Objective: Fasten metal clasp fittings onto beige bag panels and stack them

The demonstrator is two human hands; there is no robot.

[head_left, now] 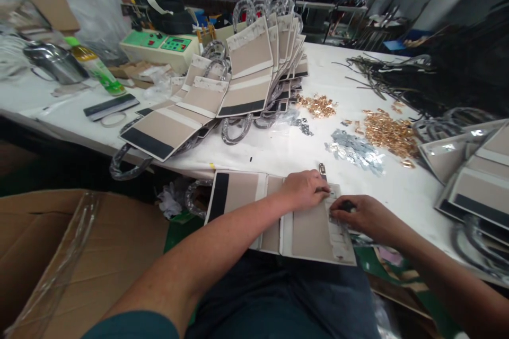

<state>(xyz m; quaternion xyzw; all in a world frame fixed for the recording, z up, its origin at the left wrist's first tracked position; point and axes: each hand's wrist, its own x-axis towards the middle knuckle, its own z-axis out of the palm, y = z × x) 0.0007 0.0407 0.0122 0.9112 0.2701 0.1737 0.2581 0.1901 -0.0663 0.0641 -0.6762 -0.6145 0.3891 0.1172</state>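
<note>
An unfolded beige bag panel (242, 185) with white strips and a black band lies across the front table edge, over the lap. A plastic-wrapped handle (195, 197) sticks out beneath its left end. My left hand (305, 190) rests on the panel's right part, fingers bent down and closed around a small dark piece I cannot make out. Just beyond those fingertips is a small metal buckle (322, 169). My right hand (356, 213) is closed in a pinch at the panel's pale right strip (337, 238); a dark thing shows between its fingers, its kind unclear.
Stacked bag panels (250, 53) with wrapped handles stand behind; more panels (483, 180) lie right. Piles of gold-coloured fittings (387, 132) and silver plates (353, 151) spread on the white table (278, 156). A control box (163, 47), bottle (97, 69) and large carton (131, 238) are left.
</note>
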